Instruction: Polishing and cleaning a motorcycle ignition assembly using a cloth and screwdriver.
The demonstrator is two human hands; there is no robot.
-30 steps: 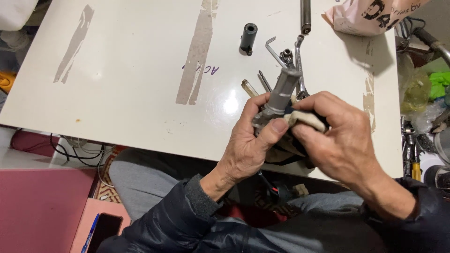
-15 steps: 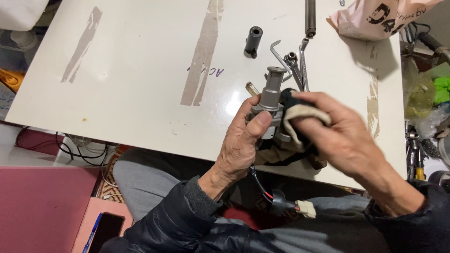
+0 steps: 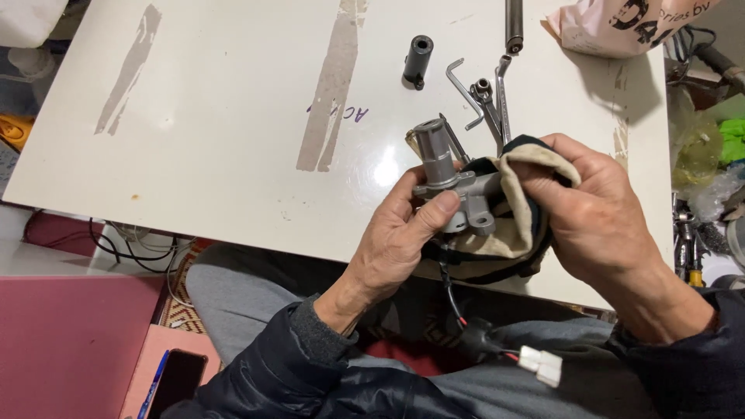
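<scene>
Left hand [image 3: 396, 240] pinching a grey metal part with a round tube top [image 3: 450, 182], right hand [image 3: 597, 209] closed around a tan cloth with dark edge [image 3: 520, 209] against it, above white surface [image 3: 233, 116], black wire [image 3: 458, 306] hanging below

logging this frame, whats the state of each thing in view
left hand: gripping the grey metal part, thumb across its flange
right hand: pressing the cloth against the part
grey metal part: held above the table edge, cylinder end up
cloth: bunched around the part's side
wire with white connector: dangling below the part
black sleeve: lying loose on the table
hex key: lying flat
wrench: lying flat
</scene>
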